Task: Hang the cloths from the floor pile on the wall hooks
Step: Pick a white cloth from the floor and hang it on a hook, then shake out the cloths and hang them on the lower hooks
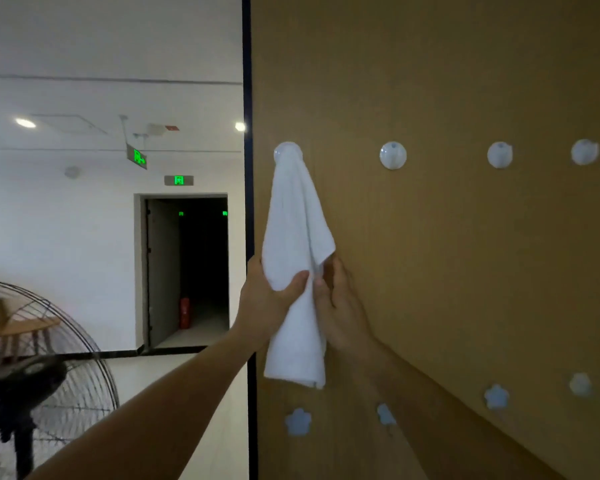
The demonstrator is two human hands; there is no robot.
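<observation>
Firmly grips the white terry cloth (295, 220) at mid-height with the left hand (261, 303), thumb pressed across the front, fingers wrapped behind. Pinches the same cloth's right edge with the right hand (342, 306), fingers curled round it, against the brown wooden wall board (447, 254). Hangs by its top from the clear round plastic hook (287, 151) nearest the board's left edge, lower end loose below both hands. Shows three more round hooks (392, 155) along the same row toward the right edge, pale flower-shaped hooks (298, 420) lower down, and a black standing fan (32, 379) beyond the left edge.
</observation>
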